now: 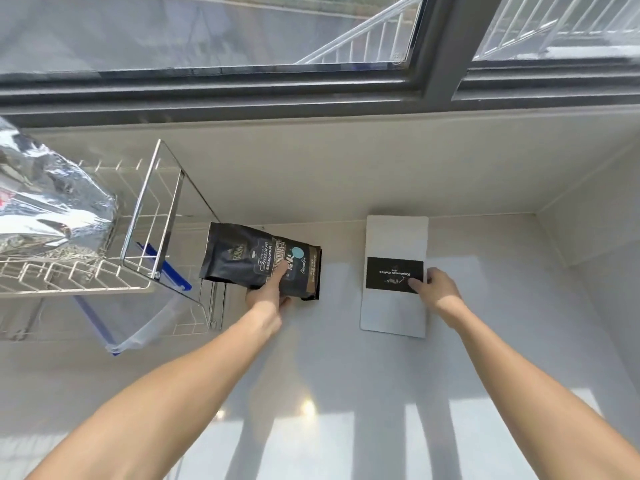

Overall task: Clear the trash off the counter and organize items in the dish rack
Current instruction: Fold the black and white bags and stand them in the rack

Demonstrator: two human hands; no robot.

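A black coffee bag (249, 259) lies tilted on the white counter (329, 393), just right of the chrome dish rack (152, 216). My left hand (268, 292) grips its near edge, with the index finger stretched over the printed front. Further right, a white coffee pouch (394, 237) with a black label lies flat. My right hand (436, 285) holds its right edge, fingers curled onto the label. A crumpled silver foil bag (52, 209) sits in the rack's upper tier. A clear zip bag (145, 317) with a blue strip hangs from under the rack.
A dark-framed window (436, 81) runs along the back above a pale sill. A wall (595, 237) closes the counter's right side. Sunlit stripes fall across the near counter.
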